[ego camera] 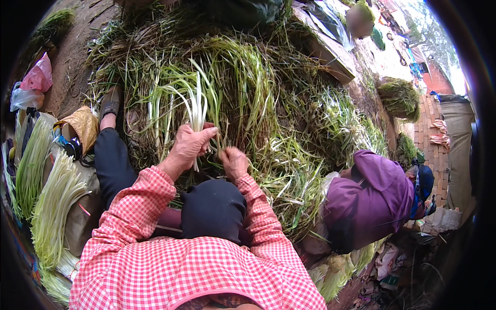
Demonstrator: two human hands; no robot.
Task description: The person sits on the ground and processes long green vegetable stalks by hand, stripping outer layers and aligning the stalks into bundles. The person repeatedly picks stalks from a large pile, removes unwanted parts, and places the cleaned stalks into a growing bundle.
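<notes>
My left hand point(190, 141) grips a small bunch of white-stemmed chive-like greens point(199, 101), with the white ends pointing up and away from me. Close beside it, to the right, my right hand point(235, 162) is slightly blurred. Its curled fingers pinch thin, withered leaf strands point(219, 142) just below the left thumb. Under and beyond both hands spreads a thick heap of long green and straw-coloured leaves point(248, 81). Some loose pale stalks point(152, 110) lie on the heap left of the bunch.
Sorted bundles of pale greens point(58, 205) lie at the left, near a yellowish bag point(82, 124) and a pink plastic bag point(38, 73). A person in purple point(368, 201) sits close on my right. A board-like slab point(329, 50) borders the heap at upper right.
</notes>
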